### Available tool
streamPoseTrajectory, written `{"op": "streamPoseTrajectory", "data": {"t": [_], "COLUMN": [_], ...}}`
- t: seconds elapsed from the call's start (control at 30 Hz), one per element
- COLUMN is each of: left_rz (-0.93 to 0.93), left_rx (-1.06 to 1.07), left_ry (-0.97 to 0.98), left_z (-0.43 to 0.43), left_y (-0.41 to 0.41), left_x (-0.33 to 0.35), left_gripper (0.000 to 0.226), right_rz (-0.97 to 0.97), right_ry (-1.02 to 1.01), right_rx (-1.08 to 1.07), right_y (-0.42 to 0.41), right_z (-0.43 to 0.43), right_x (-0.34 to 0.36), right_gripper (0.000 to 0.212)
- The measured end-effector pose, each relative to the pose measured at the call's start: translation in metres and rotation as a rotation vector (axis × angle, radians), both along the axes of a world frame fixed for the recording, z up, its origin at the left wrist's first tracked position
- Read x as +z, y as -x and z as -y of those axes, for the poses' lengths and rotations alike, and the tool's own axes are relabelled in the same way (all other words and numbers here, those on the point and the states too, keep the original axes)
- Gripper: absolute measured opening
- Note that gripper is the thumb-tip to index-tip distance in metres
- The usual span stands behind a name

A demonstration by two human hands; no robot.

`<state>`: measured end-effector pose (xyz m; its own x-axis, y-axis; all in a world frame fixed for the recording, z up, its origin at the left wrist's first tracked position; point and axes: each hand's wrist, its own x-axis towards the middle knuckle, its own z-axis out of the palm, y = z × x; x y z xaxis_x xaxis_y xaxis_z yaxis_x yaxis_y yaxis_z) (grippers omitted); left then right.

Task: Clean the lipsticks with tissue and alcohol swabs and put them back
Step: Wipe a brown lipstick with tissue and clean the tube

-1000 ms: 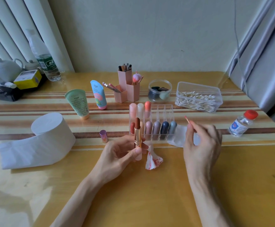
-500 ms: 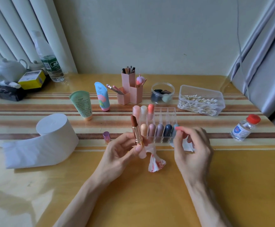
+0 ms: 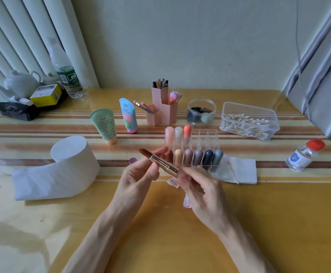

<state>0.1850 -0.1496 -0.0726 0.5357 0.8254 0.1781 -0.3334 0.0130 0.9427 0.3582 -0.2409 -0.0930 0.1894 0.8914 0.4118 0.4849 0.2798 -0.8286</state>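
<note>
**Item: brown lipstick [image 3: 163, 164], uncapped, bullet out, held tilted between your two hands just in front of the clear organizer [image 3: 210, 134].**

Your left hand [image 3: 139, 174] pinches the gold case near the bullet. Your right hand [image 3: 200, 192] grips the base with curled fingers. To the right of the grip, a red-tipped swab [image 3: 232, 172] lies on a folded tissue [image 3: 245, 170]. A stained tissue [image 3: 187, 202] sits under your right hand. Judged: the wiping looks about finished. You have yet to wind down the bullet, fit the purple cap [image 3: 133, 160] lying left of the grip, and return the lipstick to its slot.

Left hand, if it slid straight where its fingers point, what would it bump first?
Probably the clear lipstick rack, near its front-left corner; the left hand, holding a lipstick, looks close, though depth is unclear.
</note>
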Motion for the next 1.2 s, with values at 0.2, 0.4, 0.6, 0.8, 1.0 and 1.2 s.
{"op": "streamPoseTrajectory", "data": {"t": [0.2, 0.4, 0.6, 0.8, 1.0, 1.2], "left_rz": [0.06, 0.097, 0.094, 0.103, 0.092, 0.027], "left_rx": [0.067, 0.075, 0.093, 0.098, 0.107, 0.185], "left_ry": [0.082, 0.107, 0.117, 0.121, 0.083, -0.094], "left_z": [0.001, 0.001, 0.0, -0.002, 0.0, 0.005], "left_y": [0.0, -0.001, -0.001, -0.001, -0.002, 0.003], "left_x": [-0.001, -0.003, -0.004, -0.005, -0.002, 0.007], "left_gripper": [0.046, 0.046, 0.048, 0.044, 0.039, 0.036], "right_rz": [-0.184, -0.22, -0.44, -0.426, -0.309, -0.356], "right_ry": [0.028, 0.007, 0.115, 0.049, 0.066, 0.036], "right_rx": [0.043, 0.021, 0.097, 0.127, 0.081, 0.042], "right_y": [0.008, 0.009, 0.009, 0.006, 0.009, 0.008], "right_z": [0.001, 0.002, 0.001, 0.0, 0.001, 0.001], "right_x": [0.007, 0.008, 0.01, 0.007, 0.004, 0.006], "right_gripper": [0.025, 0.016, 0.036, 0.021, 0.028, 0.024]}}
